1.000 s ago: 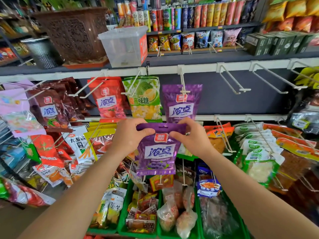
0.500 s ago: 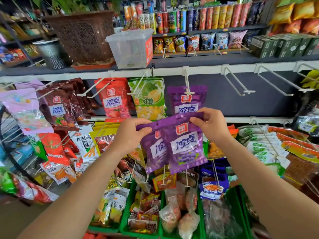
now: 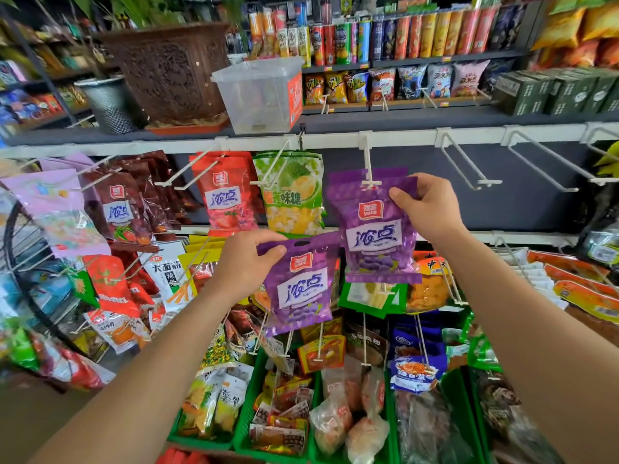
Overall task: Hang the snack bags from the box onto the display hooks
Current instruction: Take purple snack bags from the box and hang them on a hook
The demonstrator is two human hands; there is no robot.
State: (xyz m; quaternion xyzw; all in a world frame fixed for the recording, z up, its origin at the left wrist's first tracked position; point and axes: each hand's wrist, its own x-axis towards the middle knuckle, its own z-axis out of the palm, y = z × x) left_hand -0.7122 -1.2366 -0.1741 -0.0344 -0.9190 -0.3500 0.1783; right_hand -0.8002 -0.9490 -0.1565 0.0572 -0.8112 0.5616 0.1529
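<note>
Upper purple bag (image 3: 373, 236) sits at frame centre, top edge at the tip of the hook (image 3: 368, 162), pinched at its top right corner by the right hand (image 3: 425, 209); threaded or not, cannot tell. Lower purple bag (image 3: 301, 286) is just below-left, gripped at its top left corner by the left hand (image 3: 248, 262). Clear box (image 3: 258, 95) stands on the shelf, upper centre.

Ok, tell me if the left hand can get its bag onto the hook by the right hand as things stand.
Probably not yet. The right hand holds the upper bag at the tip of the hook, blocking it. The left hand holds the lower bag below and to the left.
</note>
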